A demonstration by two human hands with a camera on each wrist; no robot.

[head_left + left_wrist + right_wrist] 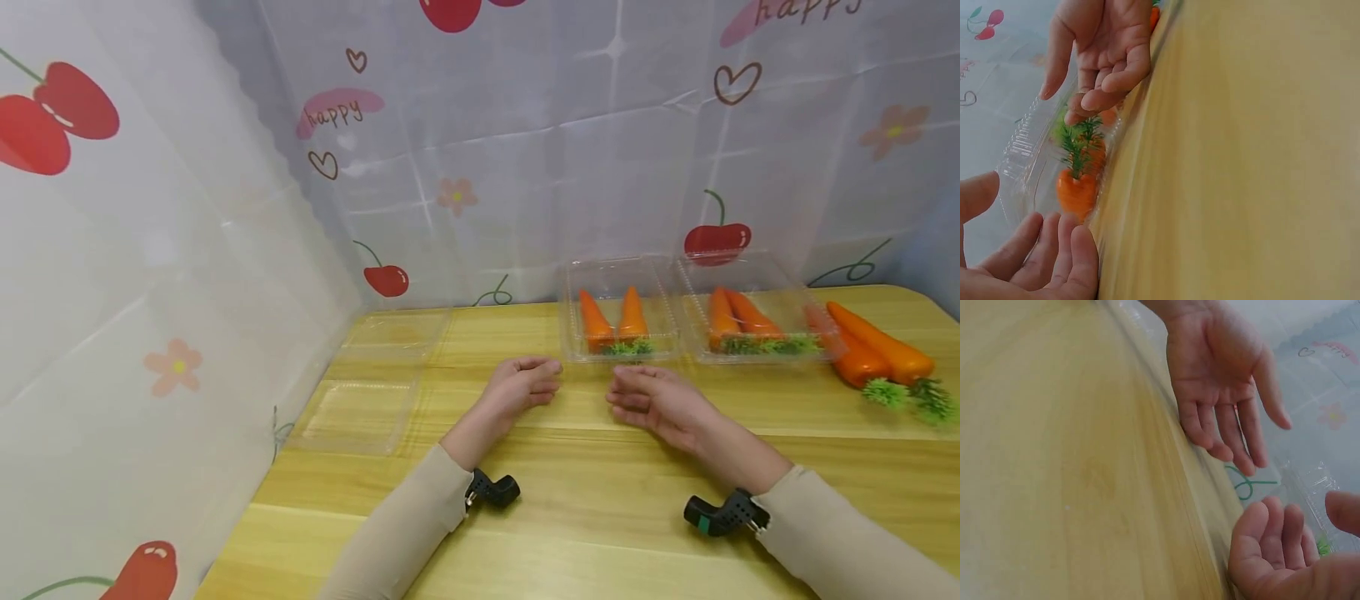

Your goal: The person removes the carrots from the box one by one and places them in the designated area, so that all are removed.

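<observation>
In the head view my left hand (pixel 517 387) hovers just above the table with fingers loosely bent, holding nothing. Facing it across a small gap is my right hand (pixel 660 404), also relaxed, with nothing in it. Right behind both hands stands a see-through plastic box (pixel 611 265) with two orange carrots (pixel 596 321) inside, their green tops toward me. The left wrist view has the left hand (pixel 1041 269) low and the right hand (pixel 1110 50) high, the carrots (pixel 1076 192) behind them. Both palms show in the right wrist view, neither hand (pixel 1216 375) touching the other.
A second transparent box (pixel 757 271) with carrots (pixel 750 321) stands to the right of the first. Farther right lie two loose carrots (pixel 881 337) with green tops. An opened plastic box (pixel 356 412) lies at the left table edge. A patterned curtain (pixel 525 192) hangs behind the table.
</observation>
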